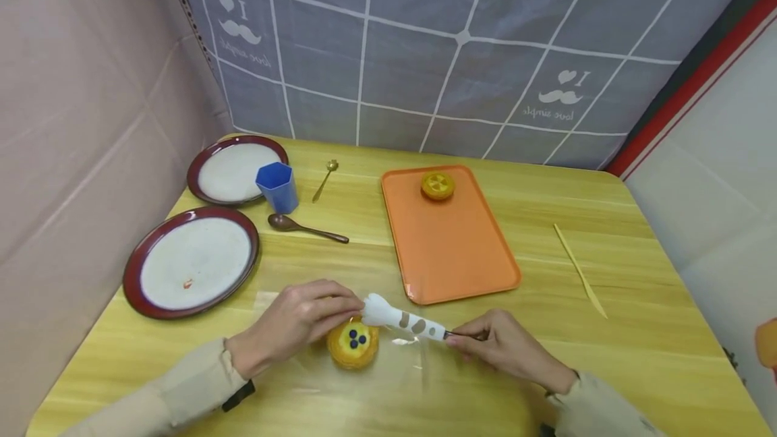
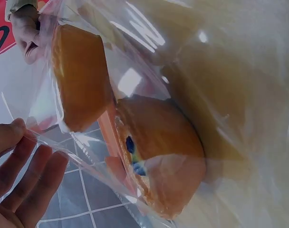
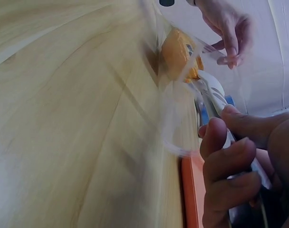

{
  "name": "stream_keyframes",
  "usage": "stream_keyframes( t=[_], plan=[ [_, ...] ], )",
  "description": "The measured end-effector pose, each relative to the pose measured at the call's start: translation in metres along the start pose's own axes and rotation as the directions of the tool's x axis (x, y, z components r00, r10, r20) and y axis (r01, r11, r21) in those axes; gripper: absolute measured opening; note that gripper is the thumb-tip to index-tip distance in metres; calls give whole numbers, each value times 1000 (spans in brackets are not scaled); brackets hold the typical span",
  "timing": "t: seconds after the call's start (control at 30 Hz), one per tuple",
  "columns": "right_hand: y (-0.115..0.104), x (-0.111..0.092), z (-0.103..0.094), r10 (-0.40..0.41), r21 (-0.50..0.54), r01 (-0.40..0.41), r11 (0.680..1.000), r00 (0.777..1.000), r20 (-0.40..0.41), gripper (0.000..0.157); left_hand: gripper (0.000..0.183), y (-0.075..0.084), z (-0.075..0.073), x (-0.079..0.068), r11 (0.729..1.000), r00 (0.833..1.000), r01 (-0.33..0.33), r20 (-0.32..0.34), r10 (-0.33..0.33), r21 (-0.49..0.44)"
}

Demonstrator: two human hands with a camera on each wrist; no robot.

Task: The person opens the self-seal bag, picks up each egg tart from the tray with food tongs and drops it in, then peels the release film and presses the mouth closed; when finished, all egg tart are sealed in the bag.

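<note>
My left hand (image 1: 309, 312) pinches the rim of a clear plastic bag (image 2: 44, 141) between thumb and fingertips. Inside the bag sits a round tart (image 1: 353, 344) topped with blue berries. Close beside that tart, in the left wrist view, a second orange-brown pastry shape (image 2: 82, 76) has a white edge along one side. Gripped in my right hand (image 1: 500, 342) are tongs (image 1: 419, 324) with a dark handle and a white, brown-spotted front. Their scalloped white end reaches into the bag, over the berry tart's far edge, near the left fingertips.
An orange tray (image 1: 449, 241) carrying another tart (image 1: 438, 185) lies beyond the right hand. Two red-rimmed plates (image 1: 141, 282), a blue cup (image 1: 278, 189), a brown wooden spoon (image 1: 306, 228) and a small gold spoon (image 1: 325, 181) occupy the left. A pale yellow knife-like stick (image 1: 579, 270) lies right.
</note>
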State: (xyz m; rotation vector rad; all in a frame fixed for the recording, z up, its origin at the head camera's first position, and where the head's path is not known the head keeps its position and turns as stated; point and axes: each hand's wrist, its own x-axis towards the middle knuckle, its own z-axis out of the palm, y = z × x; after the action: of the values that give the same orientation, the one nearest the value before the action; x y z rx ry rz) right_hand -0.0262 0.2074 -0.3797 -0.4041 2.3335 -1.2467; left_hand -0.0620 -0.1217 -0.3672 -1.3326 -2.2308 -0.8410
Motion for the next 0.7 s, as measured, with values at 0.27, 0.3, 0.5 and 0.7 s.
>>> stream_keyframes(
  t=[0.27, 0.3, 0.5, 0.7],
  plan=[
    [-6, 10, 6, -23, -42, 23, 999, 1000, 4, 29, 23, 1, 1, 1, 1000, 1000, -7, 13, 7, -23],
    [-6, 11, 6, -32, -47, 32, 998, 999, 4, 29, 22, 1, 1, 1, 1000, 1000, -10, 14, 10, -19],
    [-9, 16, 9, -33, -90, 31, 996, 999, -19, 29, 20, 1, 2, 0, 1000, 1000, -30, 0, 30, -5],
    [-14, 22, 10, -54, -142, 49, 989, 998, -34, 29, 19, 2, 3, 0, 999, 999, -47, -16, 47, -10]
  ],
)
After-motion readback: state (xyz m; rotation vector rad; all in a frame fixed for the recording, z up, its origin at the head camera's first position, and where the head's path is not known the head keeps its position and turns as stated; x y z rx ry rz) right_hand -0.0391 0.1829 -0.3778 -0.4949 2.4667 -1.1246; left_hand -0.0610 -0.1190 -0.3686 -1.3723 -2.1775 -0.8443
